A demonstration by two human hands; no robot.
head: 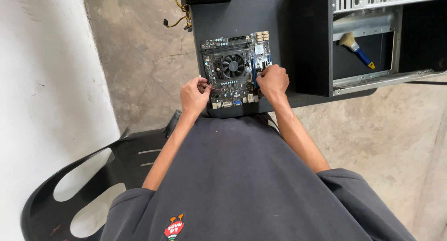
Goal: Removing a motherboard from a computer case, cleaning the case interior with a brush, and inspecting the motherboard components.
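The motherboard (236,72) lies flat at the near edge of the dark desk (274,22), its cooler fan (233,65) near the board's middle. The left hand (194,96) rests at the board's left edge with its fingers pinched together on a thin reddish wire (210,87). The right hand (273,81) sits curled at the board's right edge, fingers pressed down near the blue slot (255,73); what it grips, if anything, I cannot tell, since the knuckles hide the fingertips.

The board overhangs little, yet it sits so close to the near edge that a hard tug on the wire could slide it toward the lap. Pulling the wire at an angle could strain its connector, and pressure from the right hand could flex the board.

An open computer case (363,41) lies at the desk's right side with a blue-handled brush (356,48) inside. No packages or signs show; the only label-like mark is a small red patch (173,228) on the dark shirt.
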